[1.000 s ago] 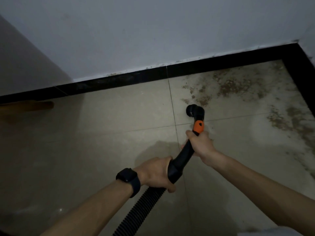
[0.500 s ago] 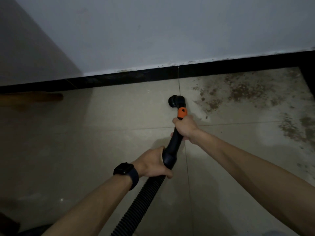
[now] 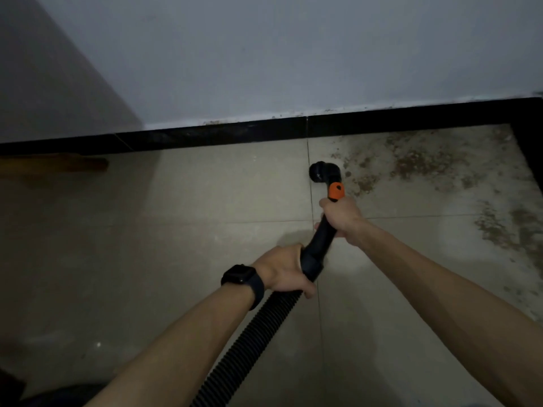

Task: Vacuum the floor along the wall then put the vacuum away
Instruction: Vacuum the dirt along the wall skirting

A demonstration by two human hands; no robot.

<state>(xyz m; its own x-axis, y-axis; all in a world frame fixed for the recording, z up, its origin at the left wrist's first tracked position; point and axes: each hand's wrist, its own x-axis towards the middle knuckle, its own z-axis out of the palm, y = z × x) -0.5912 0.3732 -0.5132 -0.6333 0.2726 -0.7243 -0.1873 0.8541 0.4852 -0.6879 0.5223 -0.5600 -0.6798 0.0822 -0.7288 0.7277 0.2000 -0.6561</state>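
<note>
Fingers (image 3: 308,290) of my left hand (image 3: 282,270) and right hand (image 3: 342,218) gripped the vacuum wand (image 3: 317,245), nozzle (image 3: 321,171) on floor (image 3: 176,245) near the skirting (image 3: 205,133); step: sweeping; next, I judged, rightward into the debris (image 3: 411,163).

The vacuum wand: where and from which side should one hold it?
Grip the rigid black wand from above, as both hands do: right hand just below the orange collar, left hand at its lower end where the ribbed hose joins. The tube looks stiff and slopes down toward the nozzle; the hose would probably bend.
</note>
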